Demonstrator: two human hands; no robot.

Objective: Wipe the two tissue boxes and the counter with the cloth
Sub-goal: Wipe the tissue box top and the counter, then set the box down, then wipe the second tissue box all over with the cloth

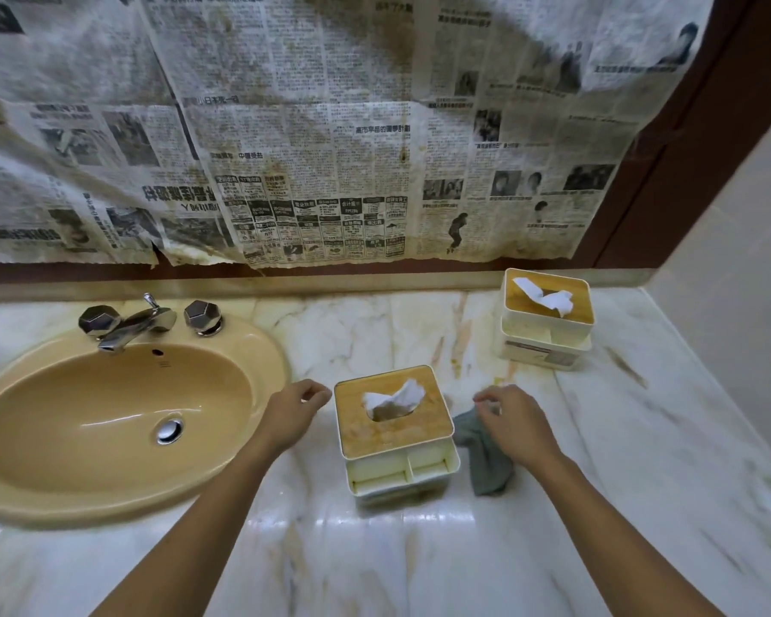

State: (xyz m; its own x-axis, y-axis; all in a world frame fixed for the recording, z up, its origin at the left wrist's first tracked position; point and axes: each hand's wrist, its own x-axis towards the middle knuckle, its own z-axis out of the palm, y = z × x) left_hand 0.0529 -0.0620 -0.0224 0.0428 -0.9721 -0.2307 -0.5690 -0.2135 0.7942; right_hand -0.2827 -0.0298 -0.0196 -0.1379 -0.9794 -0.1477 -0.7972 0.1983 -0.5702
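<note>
A white tissue box with a wooden lid (395, 431) stands on the marble counter (375, 549) in the middle, a tissue poking from its slot. A second, similar tissue box (546, 318) stands at the back right near the wall. A grey-green cloth (486, 460) hangs and bunches just right of the near box, and my right hand (515, 423) holds its upper end with curled fingers. My left hand (292, 411) hovers at the box's left side with loosely curled fingers, holding nothing; whether it touches the box is unclear.
A tan oval sink (32, 496) with a chrome tap (130, 325) and two knobs fills the left. Stained newspaper (308, 149) covers the wall behind. A side wall (731, 282) bounds the counter on the right. Brown stains mark the marble between the boxes.
</note>
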